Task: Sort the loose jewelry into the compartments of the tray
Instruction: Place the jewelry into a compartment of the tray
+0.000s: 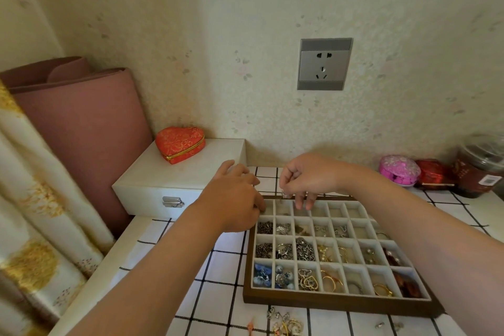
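Right hand: pinches small silver piece over tray, 11 o'clock compartments.
Left hand: tray's 10 o'clock corner; grip unclear.
Loose jewelry: tray's 6 o'clock.

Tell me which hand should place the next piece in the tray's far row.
Right. The right hand pinches a small silver piece just above the far row of the tray. The left hand is at the tray's far left corner, with no jewelry visible in its grip.
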The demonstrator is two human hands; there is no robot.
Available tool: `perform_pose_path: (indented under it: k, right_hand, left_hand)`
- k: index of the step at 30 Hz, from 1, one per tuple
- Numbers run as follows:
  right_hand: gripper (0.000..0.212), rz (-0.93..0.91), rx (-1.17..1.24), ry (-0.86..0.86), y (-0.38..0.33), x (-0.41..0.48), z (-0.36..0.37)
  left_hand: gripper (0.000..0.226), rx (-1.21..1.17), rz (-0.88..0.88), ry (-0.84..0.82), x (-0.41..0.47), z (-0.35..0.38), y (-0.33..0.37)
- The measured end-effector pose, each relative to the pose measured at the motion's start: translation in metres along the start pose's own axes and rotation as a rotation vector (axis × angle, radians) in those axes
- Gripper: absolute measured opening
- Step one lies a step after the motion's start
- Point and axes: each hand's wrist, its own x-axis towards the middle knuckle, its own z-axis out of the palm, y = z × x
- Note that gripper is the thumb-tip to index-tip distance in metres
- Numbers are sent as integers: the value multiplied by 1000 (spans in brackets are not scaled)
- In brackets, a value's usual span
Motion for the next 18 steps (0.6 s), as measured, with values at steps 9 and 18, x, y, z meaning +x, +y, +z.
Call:
perform_pose_path:
  k: [9,18]
  right_hand:
    - [24,-3,-120,-26,-1,-5,-5]
    - [22,1,-260,-19,0,-8,-11]
  left_hand:
    - [35,-141,80,103,9,10,23]
    - [26,-118,-40,42,19,12,29]
